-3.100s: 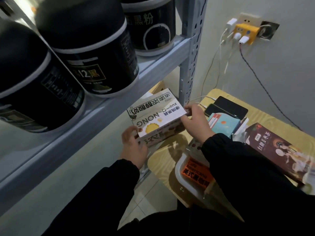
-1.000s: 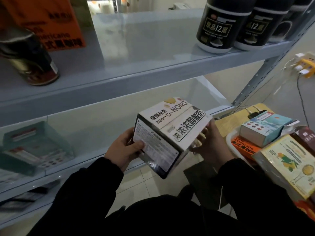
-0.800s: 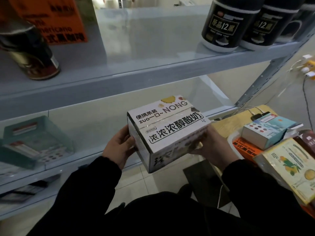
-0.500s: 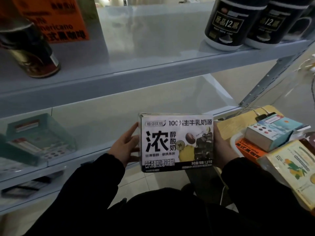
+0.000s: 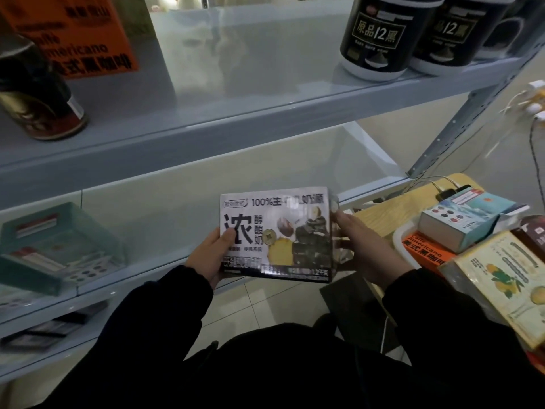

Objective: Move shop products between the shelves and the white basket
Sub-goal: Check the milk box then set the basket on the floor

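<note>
The main risk seems to be a slip. The white-and-black printed cardboard box point(image 5: 275, 234) is held in the air only by its two ends, and its glossy face looks slick, so a loosened grip on either side could tip it to the floor tiles below. If it goes onto the pale grey lower shelf point(image 5: 177, 214), a high lift could knock its top edge on the upper shelf board point(image 5: 236, 134).

The box sits upright, just in front of the lower shelf and left of the white plastic basket point(image 5: 405, 240). The left hand point(image 5: 208, 258) grips its left end, thumb across the front. The right hand point(image 5: 362, 246) clasps the right end, thumb on the edge, fingers mostly hidden behind.
</note>
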